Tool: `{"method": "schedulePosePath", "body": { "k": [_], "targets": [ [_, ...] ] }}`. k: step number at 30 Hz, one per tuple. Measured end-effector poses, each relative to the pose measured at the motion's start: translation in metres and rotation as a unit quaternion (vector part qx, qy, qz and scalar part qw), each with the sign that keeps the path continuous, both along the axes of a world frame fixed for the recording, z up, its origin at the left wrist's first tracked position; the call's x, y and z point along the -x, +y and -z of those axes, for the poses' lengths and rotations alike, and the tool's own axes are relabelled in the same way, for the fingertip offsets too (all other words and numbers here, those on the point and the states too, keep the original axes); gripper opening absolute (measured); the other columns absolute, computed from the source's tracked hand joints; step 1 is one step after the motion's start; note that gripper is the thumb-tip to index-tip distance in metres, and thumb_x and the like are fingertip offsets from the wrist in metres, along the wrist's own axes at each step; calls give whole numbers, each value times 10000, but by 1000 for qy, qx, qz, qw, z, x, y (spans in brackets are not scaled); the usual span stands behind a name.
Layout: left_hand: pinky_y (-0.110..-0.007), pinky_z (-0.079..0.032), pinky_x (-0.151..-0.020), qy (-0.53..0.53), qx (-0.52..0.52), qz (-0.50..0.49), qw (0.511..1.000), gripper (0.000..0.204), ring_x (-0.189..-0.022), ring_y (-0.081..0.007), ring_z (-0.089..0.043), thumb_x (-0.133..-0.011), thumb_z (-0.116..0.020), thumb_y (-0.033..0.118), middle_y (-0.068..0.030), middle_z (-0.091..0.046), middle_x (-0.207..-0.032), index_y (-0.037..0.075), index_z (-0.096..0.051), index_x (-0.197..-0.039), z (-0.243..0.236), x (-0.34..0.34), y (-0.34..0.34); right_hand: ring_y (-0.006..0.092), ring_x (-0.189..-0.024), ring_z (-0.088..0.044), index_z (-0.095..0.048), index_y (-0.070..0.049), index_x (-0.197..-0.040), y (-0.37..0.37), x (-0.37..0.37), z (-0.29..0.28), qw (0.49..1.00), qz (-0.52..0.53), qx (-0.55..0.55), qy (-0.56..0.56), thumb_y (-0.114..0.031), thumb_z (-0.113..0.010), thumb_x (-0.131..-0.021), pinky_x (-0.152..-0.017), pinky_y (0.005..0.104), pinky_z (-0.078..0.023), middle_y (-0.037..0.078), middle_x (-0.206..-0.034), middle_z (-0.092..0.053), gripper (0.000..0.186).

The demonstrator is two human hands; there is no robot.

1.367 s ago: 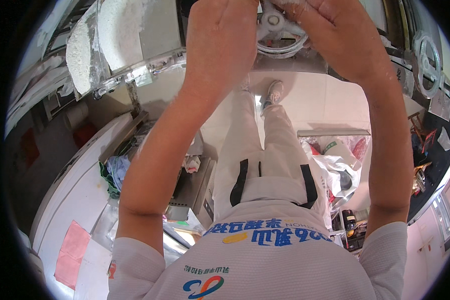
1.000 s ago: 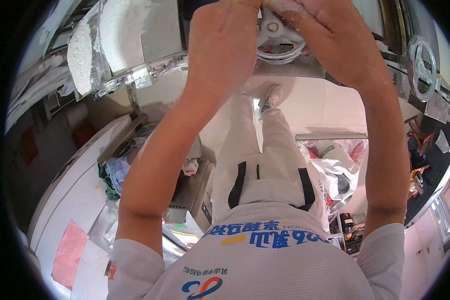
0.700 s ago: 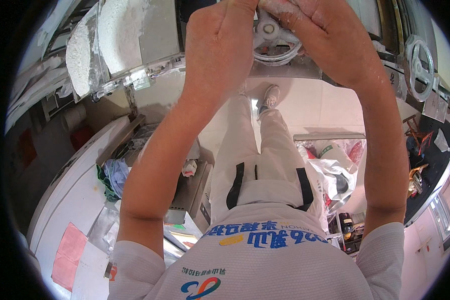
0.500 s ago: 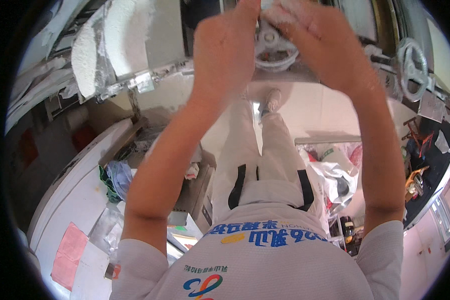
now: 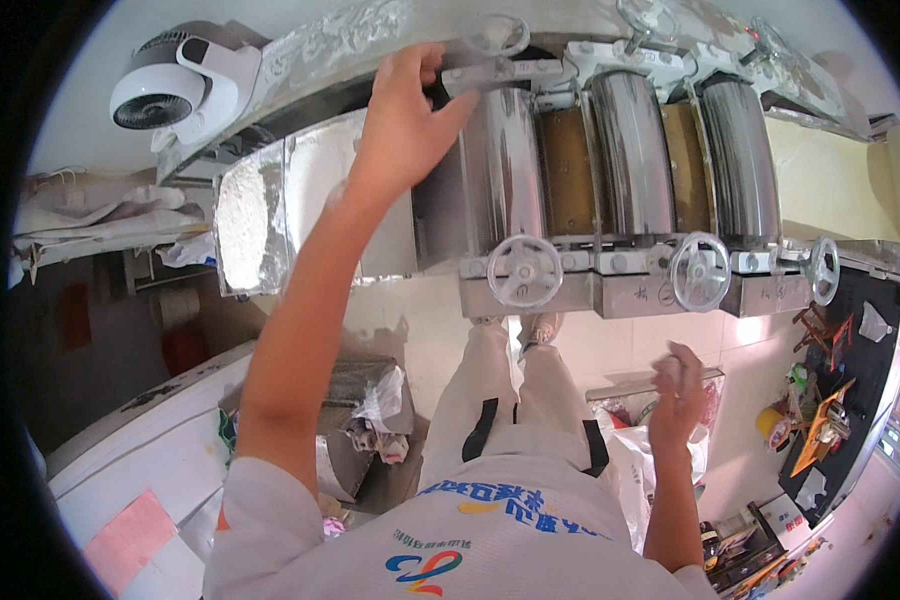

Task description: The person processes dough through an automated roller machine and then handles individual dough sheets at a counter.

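My left hand (image 5: 406,125) reaches over the far left end of a roller machine, its thumb and fingers apart and nothing in its grasp. Just to its right stands the first shiny metal roller (image 5: 506,165); I cannot tell whether the thumb touches the frame beside it. Below the hand lies a pale, flour-dusted feed board (image 5: 315,170). My right hand (image 5: 678,395) hangs low on the near side of the machine, away from it, fingers loosely bent and apart, with nothing visible in it. The nearest handwheel (image 5: 524,271) is up and to its left.
Two more rollers (image 5: 630,150) (image 5: 738,158) stand to the right, with a second handwheel (image 5: 699,272) on the near side. A yellowish sheet (image 5: 820,170) extends at the far right. A white fan (image 5: 160,95) stands far left. Bags (image 5: 640,460) lie beside my legs.
The two hands, close together high in front before, are now apart. My left hand is over the machine's left part; my right hand has dropped toward me. More of the machine shows.
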State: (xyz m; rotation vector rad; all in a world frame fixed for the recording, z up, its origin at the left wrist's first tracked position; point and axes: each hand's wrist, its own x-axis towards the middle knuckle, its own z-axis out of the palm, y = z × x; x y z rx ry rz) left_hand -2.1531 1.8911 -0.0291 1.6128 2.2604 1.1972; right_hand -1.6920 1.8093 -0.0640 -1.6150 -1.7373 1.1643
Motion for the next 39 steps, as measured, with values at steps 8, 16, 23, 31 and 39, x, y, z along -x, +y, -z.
{"method": "schedulePosePath", "body": {
  "k": [8, 16, 23, 31, 39],
  "targets": [
    [-431, -454, -1116, 68, 105, 253, 959, 714, -1376, -297, -493, -916, -774, 465, -85, -462, -1574, 216, -505, -1528, -7, 60, 97, 92, -800, -539, -655, -10, -1226, 87, -98, -16, 943, 304, -121, 59, -241, -562, -1080, -721, 263, -438, 13, -933, -636, 289],
    [-427, -513, -909, 206, 52, 195, 957, 447, -1059, -352, -618, -996, -680, 372, -138, -602, -1164, 99, -591, -1339, 27, 34, 126, 216, -1213, -603, -631, -13, -1357, 205, -149, 18, 955, 197, -205, 80, -249, -559, -1066, -1026, 342, -486, 105, -1339, -638, 381],
    [-417, -530, -780, 194, 15, -29, 980, 402, -864, -351, -619, -940, -744, 331, -135, -601, -1029, 86, -628, -1236, 43, -3, 130, 255, -1183, -614, -589, -11, -1368, 245, -188, 31, 992, 55, -108, 29, -279, -541, -1012, -1022, 377, -525, 137, -1289, -627, 448],
    [-302, -511, -823, -253, 112, 53, 959, 295, -942, -126, -635, -1010, -682, 294, -45, -682, -1001, 43, -706, -1163, 21, 42, 125, 231, -972, -678, -670, 3, -1177, 259, -149, 2, 971, -11, -134, -196, -77, -665, -825, -880, 350, -555, 138, -1084, -681, 361],
    [-275, -503, -809, -286, 80, 47, 954, 255, -878, -104, -646, -1035, -646, 228, -17, -742, -937, 12, -774, -993, 32, 29, 143, 232, -987, -664, -713, 6, -1090, 255, -162, 10, 960, 135, -92, -227, -288, -452, -1008, -883, 383, -544, 112, -1039, -673, 401]
  ]
}}
